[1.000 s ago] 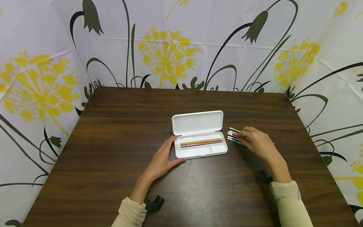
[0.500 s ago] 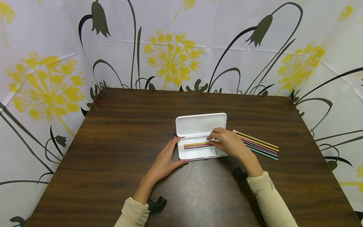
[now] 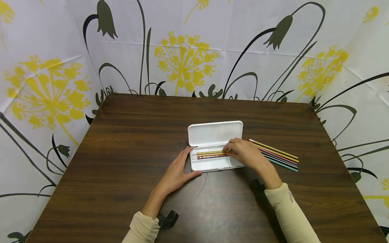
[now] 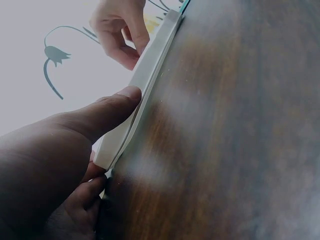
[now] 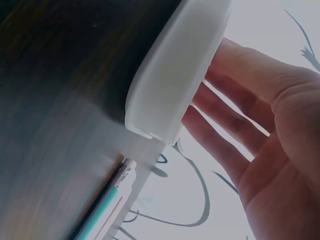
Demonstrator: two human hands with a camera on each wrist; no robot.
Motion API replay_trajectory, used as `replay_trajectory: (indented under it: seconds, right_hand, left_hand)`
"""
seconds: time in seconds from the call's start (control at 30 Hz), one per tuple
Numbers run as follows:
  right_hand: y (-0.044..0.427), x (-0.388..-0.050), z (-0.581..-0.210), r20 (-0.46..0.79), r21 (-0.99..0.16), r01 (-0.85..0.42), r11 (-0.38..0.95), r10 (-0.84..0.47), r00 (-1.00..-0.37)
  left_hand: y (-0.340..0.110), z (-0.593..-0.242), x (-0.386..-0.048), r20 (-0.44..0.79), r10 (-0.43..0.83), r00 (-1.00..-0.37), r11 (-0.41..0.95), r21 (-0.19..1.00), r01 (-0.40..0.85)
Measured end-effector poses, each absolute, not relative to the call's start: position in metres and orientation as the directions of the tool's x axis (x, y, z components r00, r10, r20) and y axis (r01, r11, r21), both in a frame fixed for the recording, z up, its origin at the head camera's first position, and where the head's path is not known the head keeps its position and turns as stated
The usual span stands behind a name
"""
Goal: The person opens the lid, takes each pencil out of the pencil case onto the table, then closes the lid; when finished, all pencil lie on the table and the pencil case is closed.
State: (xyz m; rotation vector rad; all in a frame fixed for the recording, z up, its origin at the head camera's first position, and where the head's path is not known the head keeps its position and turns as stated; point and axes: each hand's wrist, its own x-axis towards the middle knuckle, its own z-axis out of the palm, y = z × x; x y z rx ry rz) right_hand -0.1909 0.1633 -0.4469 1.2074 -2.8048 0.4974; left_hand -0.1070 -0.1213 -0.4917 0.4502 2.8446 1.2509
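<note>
A white pencil case lies open on the table with its lid tipped back. Several pencils, yellow, red and dark, lie in its tray, eraser ends to the left. My left hand grips the case's left end, thumb along the front edge and fingers behind, as the left wrist view also shows. Over the tray's right half, my right hand pinches a yellow pencil among the others; its fingers hide part of it. In the right wrist view the case wall conceals the right fingertips.
Right of the case, several pencils in yellow, pink, black and green lie side by side, slanting down to the right. Brown wooden table surrounds everything. A flower-patterned curtain hangs behind it.
My right hand has moved left from the loose pencils to the case's tray, where one more yellow pencil now shows. My left hand keeps hold of the case.
</note>
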Motion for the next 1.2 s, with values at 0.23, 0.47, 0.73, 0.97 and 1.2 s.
replay_trajectory:
  seconds: [0.23,0.47,0.73,0.97,1.2]
  right_hand:
    - [0.162,-0.192,-0.449,0.170,-0.261,-0.712,0.652,-0.695,-0.699]
    - [0.162,-0.191,-0.450,0.181,-0.264,-0.713,0.650,-0.692,-0.699]
    - [0.165,-0.188,-0.446,0.255,-0.203,-0.750,0.629,-0.706,-0.661]
    - [0.173,-0.185,-0.437,0.294,-0.196,-0.757,0.623,-0.699,-0.652]
    - [0.237,-0.181,-0.434,0.328,-0.224,-0.688,0.691,-0.611,-0.720]
  left_hand:
    - [-0.121,-0.492,-0.107,0.123,0.262,-0.957,0.639,0.721,0.268]
    - [-0.121,-0.493,-0.107,0.128,0.261,-0.957,0.640,0.718,0.271]
    - [-0.121,-0.496,-0.107,0.129,0.256,-0.958,0.651,0.710,0.270]
    - [-0.122,-0.497,-0.109,0.126,0.251,-0.960,0.650,0.713,0.264]
    - [-0.121,-0.496,-0.109,0.138,0.258,-0.956,0.650,0.708,0.277]
